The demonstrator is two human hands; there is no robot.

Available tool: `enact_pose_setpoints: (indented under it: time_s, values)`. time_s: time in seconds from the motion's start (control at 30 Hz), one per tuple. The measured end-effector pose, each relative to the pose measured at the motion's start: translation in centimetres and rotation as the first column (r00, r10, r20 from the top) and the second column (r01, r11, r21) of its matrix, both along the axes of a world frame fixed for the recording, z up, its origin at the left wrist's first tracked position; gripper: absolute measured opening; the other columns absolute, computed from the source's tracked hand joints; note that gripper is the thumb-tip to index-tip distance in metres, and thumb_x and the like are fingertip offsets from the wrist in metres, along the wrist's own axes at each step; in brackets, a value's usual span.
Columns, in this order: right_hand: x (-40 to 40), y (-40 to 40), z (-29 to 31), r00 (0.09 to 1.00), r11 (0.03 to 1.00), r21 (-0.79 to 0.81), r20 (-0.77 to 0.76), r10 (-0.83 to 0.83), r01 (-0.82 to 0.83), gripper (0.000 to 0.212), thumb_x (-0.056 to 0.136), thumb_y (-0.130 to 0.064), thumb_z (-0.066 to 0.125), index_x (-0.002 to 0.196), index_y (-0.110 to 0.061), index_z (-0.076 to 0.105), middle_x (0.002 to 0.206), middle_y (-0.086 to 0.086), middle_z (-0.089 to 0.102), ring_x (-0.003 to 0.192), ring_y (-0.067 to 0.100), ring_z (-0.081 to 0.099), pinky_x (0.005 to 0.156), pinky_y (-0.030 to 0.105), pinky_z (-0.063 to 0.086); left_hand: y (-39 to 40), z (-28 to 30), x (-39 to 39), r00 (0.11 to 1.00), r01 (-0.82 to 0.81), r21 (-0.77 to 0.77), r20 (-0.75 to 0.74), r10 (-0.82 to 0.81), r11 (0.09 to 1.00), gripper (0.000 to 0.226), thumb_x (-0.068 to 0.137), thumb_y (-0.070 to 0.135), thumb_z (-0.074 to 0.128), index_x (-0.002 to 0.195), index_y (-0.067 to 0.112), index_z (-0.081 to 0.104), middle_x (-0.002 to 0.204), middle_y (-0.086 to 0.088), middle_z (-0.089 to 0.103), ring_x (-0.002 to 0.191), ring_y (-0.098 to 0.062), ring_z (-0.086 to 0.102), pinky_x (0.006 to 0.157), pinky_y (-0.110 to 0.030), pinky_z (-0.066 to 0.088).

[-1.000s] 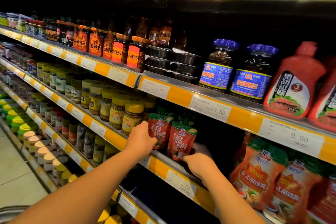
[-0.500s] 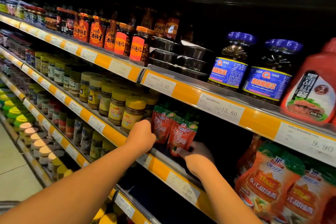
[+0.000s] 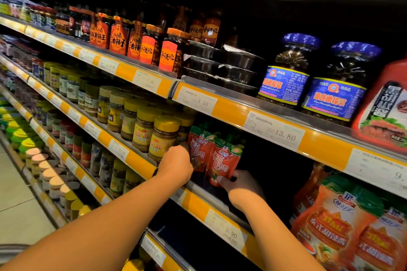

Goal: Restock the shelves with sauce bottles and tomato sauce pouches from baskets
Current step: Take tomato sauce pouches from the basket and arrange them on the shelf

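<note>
While both hands steady two red soft-plastic tomato sauce pouches (image 3: 224, 160) at frame centre, fingers partly hide.
Left hand (image 3: 175, 166) fingers curl behind the left pouch; right hand (image 3: 241, 185) thumb pinches the right pouch.

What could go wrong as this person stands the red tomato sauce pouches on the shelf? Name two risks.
1. The soft front pouch, pinched low by the right hand, may flop forward over the shelf edge when let go.
2. The left hand, on the left pouch, sits close to the yellow-lidded jar and might nudge it.
</note>
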State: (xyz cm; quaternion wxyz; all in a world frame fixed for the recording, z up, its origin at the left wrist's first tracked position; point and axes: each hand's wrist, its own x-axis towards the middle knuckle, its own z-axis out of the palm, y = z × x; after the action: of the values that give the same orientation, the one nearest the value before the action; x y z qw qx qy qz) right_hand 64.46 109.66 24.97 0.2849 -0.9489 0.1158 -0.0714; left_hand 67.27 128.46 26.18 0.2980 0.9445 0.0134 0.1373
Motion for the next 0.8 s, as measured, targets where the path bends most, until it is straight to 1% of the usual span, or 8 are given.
enact_pose_setpoints:
  time_s: [0.2, 0.37, 0.43, 0.5, 0.57, 0.63, 0.67, 0.8]
  values:
    - [0.3, -0.1, -0.1, 1.0, 0.999, -0.05, 0.0, -0.009, 0.009, 0.043, 0.093, -0.06, 0.063, 0.121, -0.028, 0.071, 0.113, -0.008, 0.073, 0.099, 0.021, 0.068, 0.089, 0.035, 0.054, -0.3, 0.2, -0.4, 1.0, 0.019, 0.031, -0.005, -0.019, 0.999, 0.031, 0.095, 0.012, 0.064, 0.124, 0.011, 0.054, 0.118, -0.015, 0.063, 0.106, -0.038, 0.064, 0.077, -0.043, 0.055]
    - [-0.1, -0.1, 0.0, 1.0, 0.999, -0.041, -0.001, -0.019, 0.019, 0.043, 0.094, -0.06, 0.063, 0.123, -0.028, 0.068, 0.116, -0.007, 0.072, 0.089, 0.019, 0.062, 0.082, 0.032, 0.052, 0.2, 0.6, -0.9, 1.0, 0.022, -0.047, -0.004, -0.022, 0.999, 0.013, 0.093, 0.011, 0.063, 0.106, 0.009, 0.058, 0.103, -0.011, 0.065, 0.086, -0.03, 0.062, 0.069, -0.04, 0.057]
    - [-0.6, 0.1, 0.2, 1.0, 1.0, -0.018, -0.006, -0.014, 0.014, 0.043, 0.095, -0.057, 0.064, 0.127, -0.028, 0.066, 0.123, -0.006, 0.07, 0.099, 0.02, 0.065, 0.08, 0.031, 0.049, 0.7, 0.7, -1.3, 1.0, 0.031, -0.095, -0.001, -0.031, 0.995, 0.009, 0.094, 0.016, 0.062, 0.094, 0.009, 0.055, 0.092, -0.008, 0.063, 0.077, -0.026, 0.061, 0.068, -0.042, 0.058]
    - [-1.2, 0.2, 0.6, 1.0, 1.0, 0.005, -0.009, -0.017, 0.017, 0.044, 0.095, -0.054, 0.066, 0.13, -0.027, 0.063, 0.129, -0.004, 0.067, 0.111, 0.022, 0.064, 0.08, 0.031, 0.045, 1.1, 1.0, -2.3, 0.997, 0.076, -0.143, 0.019, -0.074, 0.987, 0.013, 0.097, 0.021, 0.059, 0.092, 0.011, 0.051, 0.091, -0.007, 0.06, 0.078, -0.025, 0.06, 0.068, -0.042, 0.055]
    - [-1.7, 0.4, 0.9, 1.0, 0.999, 0.048, -0.005, -0.017, 0.017, 0.044, 0.094, -0.052, 0.069, 0.129, -0.027, 0.063, 0.128, -0.003, 0.068, 0.112, 0.024, 0.064, 0.081, 0.031, 0.045, 1.7, 1.2, -3.9, 0.991, 0.133, -0.191, 0.049, -0.126, 0.972, 0.016, 0.101, 0.028, 0.058, 0.107, 0.013, 0.054, 0.104, -0.008, 0.064, 0.089, -0.024, 0.063, 0.078, -0.044, 0.057]
    - [-2.2, 0.6, 1.2, 1.0, 0.997, 0.074, -0.007, -0.024, 0.025, 0.043, 0.09, -0.053, 0.073, 0.124, -0.029, 0.062, 0.122, -0.003, 0.069, 0.107, 0.023, 0.065, 0.083, 0.032, 0.048, 2.5, 0.9, -5.8, 0.979, 0.202, -0.25, 0.092, -0.184, 0.947, 0.041, 0.104, 0.032, 0.058, 0.14, 0.016, 0.05, 0.137, -0.006, 0.06, 0.122, -0.025, 0.06, 0.101, -0.042, 0.052]
    - [-2.3, 0.6, 1.2, 1.0, 0.996, 0.079, -0.01, -0.029, 0.03, 0.043, 0.087, -0.055, 0.075, 0.119, -0.029, 0.061, 0.117, -0.004, 0.069, 0.103, 0.022, 0.066, 0.083, 0.032, 0.05, 3.0, 0.6, -6.9, 0.972, 0.229, -0.288, 0.119, -0.203, 0.93, 0.049, 0.104, 0.032, 0.058, 0.149, 0.018, 0.046, 0.147, -0.003, 0.054, 0.133, -0.022, 0.053, 0.108, -0.04, 0.048]
    - [-3.9, 0.5, 1.8, 0.999, 0.999, 0.033, -0.027, -0.024, 0.025, 0.045, 0.085, -0.056, 0.076, 0.112, -0.027, 0.055, 0.098, -0.002, 0.068, 0.086, 0.019, 0.064, 0.069, 0.033, 0.049, 5.3, -1.9, -10.7, 0.957, 0.285, -0.371, 0.158, -0.242, 0.884, 0.042, 0.103, 0.035, 0.061, 0.144, 0.03, 0.052, 0.143, 0.013, 0.054, 0.134, -0.007, 0.05, 0.111, -0.034, 0.045]
